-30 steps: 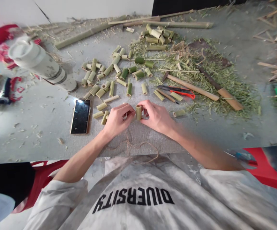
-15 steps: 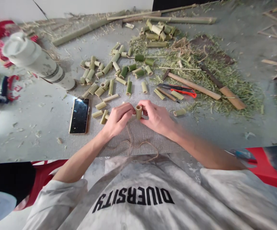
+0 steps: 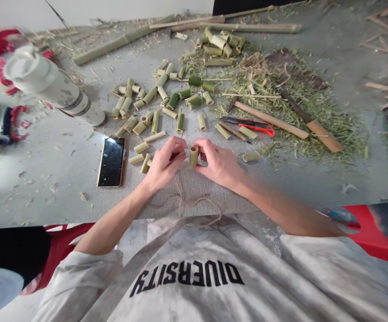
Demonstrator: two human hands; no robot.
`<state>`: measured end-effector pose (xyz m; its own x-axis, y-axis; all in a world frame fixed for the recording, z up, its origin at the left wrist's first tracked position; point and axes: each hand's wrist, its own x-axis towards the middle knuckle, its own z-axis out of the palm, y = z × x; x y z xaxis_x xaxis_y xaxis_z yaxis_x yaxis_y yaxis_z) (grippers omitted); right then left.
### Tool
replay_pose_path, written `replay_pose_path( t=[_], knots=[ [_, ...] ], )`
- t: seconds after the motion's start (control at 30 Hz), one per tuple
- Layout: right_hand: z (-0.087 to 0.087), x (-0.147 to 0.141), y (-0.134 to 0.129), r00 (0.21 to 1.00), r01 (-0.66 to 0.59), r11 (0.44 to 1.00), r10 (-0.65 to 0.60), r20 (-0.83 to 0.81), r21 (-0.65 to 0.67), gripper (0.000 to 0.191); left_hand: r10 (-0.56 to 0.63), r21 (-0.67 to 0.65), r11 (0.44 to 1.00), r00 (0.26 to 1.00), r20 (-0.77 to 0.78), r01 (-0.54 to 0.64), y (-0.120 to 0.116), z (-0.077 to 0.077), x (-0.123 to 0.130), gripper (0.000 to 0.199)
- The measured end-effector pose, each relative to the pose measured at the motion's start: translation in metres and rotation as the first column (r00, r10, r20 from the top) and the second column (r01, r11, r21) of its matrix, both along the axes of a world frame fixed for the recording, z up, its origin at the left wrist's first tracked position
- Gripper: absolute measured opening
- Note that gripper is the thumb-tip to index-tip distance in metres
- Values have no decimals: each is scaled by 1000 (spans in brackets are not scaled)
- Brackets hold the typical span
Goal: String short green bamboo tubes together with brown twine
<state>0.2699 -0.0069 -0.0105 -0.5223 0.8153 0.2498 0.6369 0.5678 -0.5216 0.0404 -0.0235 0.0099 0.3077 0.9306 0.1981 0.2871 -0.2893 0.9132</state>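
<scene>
A short hollow bamboo piece (image 3: 194, 157) stands upright with its open end up, and my right hand (image 3: 218, 163) grips its right side between thumb and fingers. Just left of it, my left hand (image 3: 167, 162) is curled with thumb and fingertips close together; whatever is between them is too small to make out. Thin brown twine (image 3: 180, 197) runs down from beside my left hand and loops over the table edge onto the shirt. Small cut bamboo pieces (image 3: 141, 148) lie left of my left hand, and another piece (image 3: 251, 156) lies right of my right hand.
A phone (image 3: 111, 162) and a white bottle (image 3: 55, 87) are on the left. Many bamboo pieces (image 3: 162, 80) lie ahead. A red cutter (image 3: 261, 128), a hammer (image 3: 271, 117) and a wooden-handled knife (image 3: 324, 135) rest by green shavings (image 3: 341, 120) on the right.
My left hand has drawn slightly left, away from the bamboo piece, and its fingers have lifted a little. My right hand still grips the piece in nearly the same place.
</scene>
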Motion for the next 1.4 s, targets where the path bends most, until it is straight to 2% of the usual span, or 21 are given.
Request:
replay_pose_path(
  t=[0.17, 0.4, 0.57, 0.8, 0.9, 1.0, 1.07, 1.13, 1.23, 1.4],
  knots=[
    [0, 0, 0, 1000, 10, 1000, -10, 1, -11, 56, -1, 34, 999, 1000, -27, 2, 2, 1, 0, 17],
    [3, -2, -1, 1000, 20, 1000, -20, -3, -7, 54, 40, 69, 997, 999, 16, -41, 0, 0, 1, 20],
    [2, -2, -2, 1000, 17, 1000, -17, 20, -5, 52, 60, 87, 995, 998, -34, -57, -3, 1, 2, 23],
    [0, -2, -3, 1000, -3, 999, 2, -29, -40, 51, 61, 24, 998, 997, -35, -61, -2, 0, 4, 33],
    [-1, -2, -4, 998, -28, 998, 25, -55, -55, 55, 77, 21, 997, 994, -80, -76, -1, 1, 5, 33],
    [1, -1, -3, 995, -75, 995, 71, -66, -69, 61, 91, 69, 994, 985, -148, -81, 0, 2, 5, 14],
    [6, 3, 0, 991, -117, 990, 112, -67, -84, 66, 101, 99, 991, 982, -161, -86, 0, 3, 5, 8],
    [12, 7, 4, 984, -170, 982, 165, -61, -86, 64, 107, 128, 988, 980, -167, -86, 0, 3, 5, 9],
    [17, 13, 10, 962, -269, 962, 266, -65, -36, 51, 82, 186, 982, 976, -201, -45, 1, 1, 4, 10],
    [14, 17, 16, 927, -355, 933, 360, -105, 57, 37, 34, 225, 974, 965, -260, 26, 0, -2, 2, 15]
  ],
)
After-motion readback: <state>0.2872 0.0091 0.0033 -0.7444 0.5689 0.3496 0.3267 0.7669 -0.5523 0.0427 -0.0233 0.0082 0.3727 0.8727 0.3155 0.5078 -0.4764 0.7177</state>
